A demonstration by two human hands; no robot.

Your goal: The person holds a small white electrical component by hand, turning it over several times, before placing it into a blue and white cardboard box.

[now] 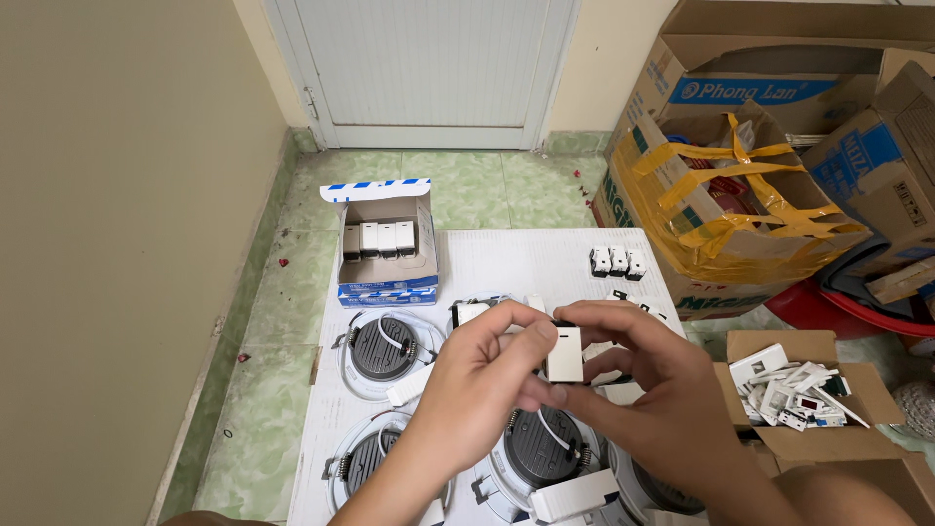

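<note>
Nearby, open box [388, 255] holds 4 switches [378, 238].

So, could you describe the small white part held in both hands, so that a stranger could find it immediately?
Start at the white board lying on the green floor before the door. Above its middle, the left hand and right hand meet. Pinched between their fingertips is a white switch module, the only one lifted off the board, unlike the three grouped modules farther back.
</note>
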